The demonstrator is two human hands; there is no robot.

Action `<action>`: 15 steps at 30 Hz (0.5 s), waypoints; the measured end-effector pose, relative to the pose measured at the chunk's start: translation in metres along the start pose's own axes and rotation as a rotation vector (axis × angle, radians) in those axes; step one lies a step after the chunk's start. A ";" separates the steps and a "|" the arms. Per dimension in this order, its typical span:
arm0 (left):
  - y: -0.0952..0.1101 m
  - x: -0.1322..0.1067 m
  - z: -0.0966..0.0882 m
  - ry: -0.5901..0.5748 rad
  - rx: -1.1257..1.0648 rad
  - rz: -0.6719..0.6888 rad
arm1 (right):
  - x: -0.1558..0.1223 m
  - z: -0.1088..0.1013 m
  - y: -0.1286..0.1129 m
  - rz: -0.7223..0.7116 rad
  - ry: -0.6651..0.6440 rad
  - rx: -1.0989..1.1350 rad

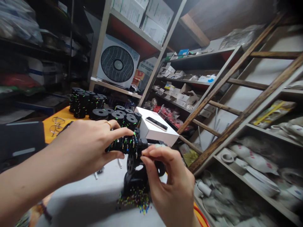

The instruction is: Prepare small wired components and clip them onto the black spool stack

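Note:
My left hand [92, 146] curls round a black spool [126, 143] with small coloured beads and glints of green along its side. Its index finger reaches over the top and its thumb lies below. The spool sits on a black stand-like device [136, 179]. Just right of the spool, my right hand [169, 173] is closed in a pinch, thumb against fingertips. Whatever lies between those fingertips is too small to make out. Many tiny coloured beads [142, 201] lie in a heap on the white surface at the device's foot.
Several more black spools [80, 104] stand behind on the orange surface [56, 118], near thin wire loops [57, 126]. A phone [156, 123] lies on a white box [151, 134]. Beyond are a box fan [118, 64], loaded shelves [184, 80] and a wooden ladder [220, 83].

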State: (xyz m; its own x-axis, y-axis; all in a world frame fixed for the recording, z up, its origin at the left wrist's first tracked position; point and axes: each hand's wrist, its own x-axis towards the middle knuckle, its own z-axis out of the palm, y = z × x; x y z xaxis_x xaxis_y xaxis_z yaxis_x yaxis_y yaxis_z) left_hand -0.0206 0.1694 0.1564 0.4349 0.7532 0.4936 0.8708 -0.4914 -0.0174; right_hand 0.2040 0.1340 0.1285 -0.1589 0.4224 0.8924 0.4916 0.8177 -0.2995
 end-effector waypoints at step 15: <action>0.000 0.003 0.000 0.042 0.012 0.011 | 0.011 0.022 0.013 -0.093 0.077 -0.019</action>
State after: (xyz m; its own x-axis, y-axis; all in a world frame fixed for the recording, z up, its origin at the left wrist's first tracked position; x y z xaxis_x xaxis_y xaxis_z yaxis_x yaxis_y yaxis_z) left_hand -0.0196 0.1714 0.1575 0.4347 0.7286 0.5293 0.8688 -0.4940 -0.0335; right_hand 0.1894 0.1576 0.1266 -0.1390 0.3129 0.9395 0.4938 0.8443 -0.2082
